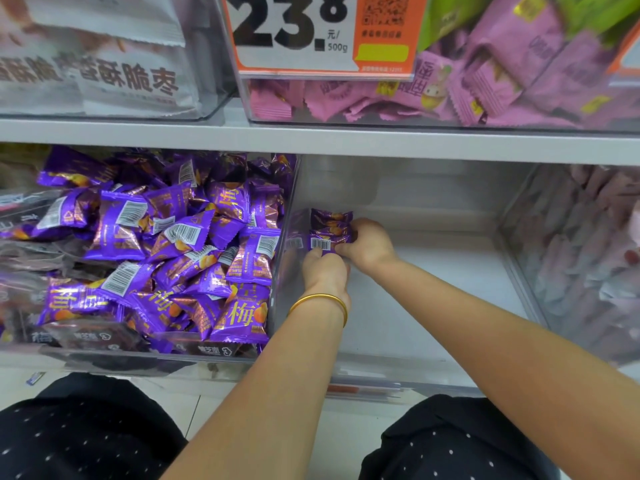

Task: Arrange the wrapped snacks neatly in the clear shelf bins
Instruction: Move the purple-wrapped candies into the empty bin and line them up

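A small stack of purple wrapped snacks (pixel 330 230) stands against the left wall of a nearly bare clear bin (pixel 433 271) on the lower shelf. My left hand (pixel 323 270), with a gold bangle on its wrist, grips the stack from the front, near a barcode. My right hand (pixel 370 242) presses the stack from its right side. To the left, another clear bin (pixel 280 258) holds a loose heap of several purple snack packs (pixel 166 247).
The upper shelf (pixel 311 138) carries a bin of white packets (pixel 104 64) and a bin of pink packets (pixel 467 88) with a price sign (pixel 318 32). A bin of pale packets (pixel 588 254) sits at the right. My dotted black trousers (pixel 86 431) show below.
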{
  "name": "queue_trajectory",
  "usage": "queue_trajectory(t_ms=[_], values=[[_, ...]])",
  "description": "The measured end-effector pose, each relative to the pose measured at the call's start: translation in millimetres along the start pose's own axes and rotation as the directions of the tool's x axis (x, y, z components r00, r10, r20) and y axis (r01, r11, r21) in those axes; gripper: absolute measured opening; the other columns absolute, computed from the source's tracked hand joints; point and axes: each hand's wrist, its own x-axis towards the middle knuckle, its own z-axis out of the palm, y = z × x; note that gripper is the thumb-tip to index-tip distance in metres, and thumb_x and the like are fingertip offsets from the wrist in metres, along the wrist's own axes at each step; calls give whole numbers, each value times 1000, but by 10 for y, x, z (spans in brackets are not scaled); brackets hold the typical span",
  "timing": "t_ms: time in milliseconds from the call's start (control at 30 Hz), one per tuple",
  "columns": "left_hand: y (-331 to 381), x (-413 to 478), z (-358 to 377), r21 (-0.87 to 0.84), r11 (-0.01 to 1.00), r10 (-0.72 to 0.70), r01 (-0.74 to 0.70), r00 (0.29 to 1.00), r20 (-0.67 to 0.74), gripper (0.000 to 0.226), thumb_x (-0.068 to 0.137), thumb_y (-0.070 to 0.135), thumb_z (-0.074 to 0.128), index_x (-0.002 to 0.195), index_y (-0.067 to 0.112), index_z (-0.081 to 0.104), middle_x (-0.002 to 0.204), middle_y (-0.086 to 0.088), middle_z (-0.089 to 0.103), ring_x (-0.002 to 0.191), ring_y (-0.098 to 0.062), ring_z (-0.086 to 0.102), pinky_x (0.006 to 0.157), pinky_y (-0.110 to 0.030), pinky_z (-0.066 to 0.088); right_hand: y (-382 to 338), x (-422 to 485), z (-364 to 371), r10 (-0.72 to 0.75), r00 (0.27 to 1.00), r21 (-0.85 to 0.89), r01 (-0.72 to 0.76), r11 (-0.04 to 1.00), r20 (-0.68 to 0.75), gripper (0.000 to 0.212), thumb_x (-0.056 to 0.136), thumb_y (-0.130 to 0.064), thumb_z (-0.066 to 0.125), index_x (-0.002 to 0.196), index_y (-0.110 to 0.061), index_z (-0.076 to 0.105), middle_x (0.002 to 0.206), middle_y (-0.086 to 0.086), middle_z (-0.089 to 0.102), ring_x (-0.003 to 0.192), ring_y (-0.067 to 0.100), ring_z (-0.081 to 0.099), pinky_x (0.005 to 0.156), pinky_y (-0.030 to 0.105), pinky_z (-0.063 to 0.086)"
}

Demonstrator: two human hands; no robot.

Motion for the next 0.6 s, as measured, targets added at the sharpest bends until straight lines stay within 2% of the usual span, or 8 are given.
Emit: queue_trajectory(t_ms=[67,167,300,400,433,500,533,600], values=[[12,-25,-3,41,999,11,-10,1000,-17,60,89,-16,32,144,8,31,124,-12,47,97,-23,48,102,-35,41,-13,7,-3,18,1000,11,-18,1000,5,25,82,-13,67,103,1,64,109,18,66,101,32,60,64,21,32],[21,-46,-9,75,997,18,-16,1000,-16,57,91,-14,35,144,8,30,125,-9,45,98,-22,45,102,-33,40,0,8,-32,23,999,21,-23,1000,24,26,80,-16,70,100,0,65,106,17,67,95,31,61,62,23,34],[59,-149,-11,96,995,4,-3,1000,-15,57,92,-12,37,145,8,29,142,-12,38,124,-28,43,108,-38,36,15,-13,-56,-3,999,-4,3,1000,48,19,77,-18,74,90,-7,64,97,16,67,78,20,52,54,25,34],[83,-288,3,187,982,41,-38,999,-12,53,94,-8,38,144,7,29,137,-11,43,126,-26,43,105,-29,34,-4,-49,-100,10,998,-15,-9,1000,67,20,77,-19,74,85,-10,58,86,8,57,80,20,51,52,24,36],[84,-354,7,209,975,76,-74,997,1,50,94,-7,38,141,6,33,127,-9,48,121,-26,47,100,-28,36,-22,-77,-129,17,998,-15,-16,1000,63,22,77,-18,75,90,-8,60,86,7,56,81,21,51,55,26,38],[107,-544,-8,192,965,165,-178,983,80,40,91,-8,38,128,5,46,108,-7,49,104,-21,50,89,-28,42,-71,-158,-211,38,999,19,-38,999,27,37,77,-15,75,107,2,61,94,12,59,89,25,56,74,33,47],[126,-666,-44,173,956,215,-236,968,133,38,90,-9,40,123,8,49,106,-7,50,100,-19,49,87,-28,44,-102,-212,-258,42,999,61,-42,997,1,41,77,-11,74,112,6,59,102,16,62,96,29,58,84,36,47],[194,-930,-219,152,933,287,-327,929,234,41,89,-9,47,123,14,48,114,-4,52,104,-16,53,97,-31,46,-206,-396,-359,-2,999,149,9,989,-49,38,80,-3,68,116,2,58,112,16,63,105,28,59,89,34,47]])
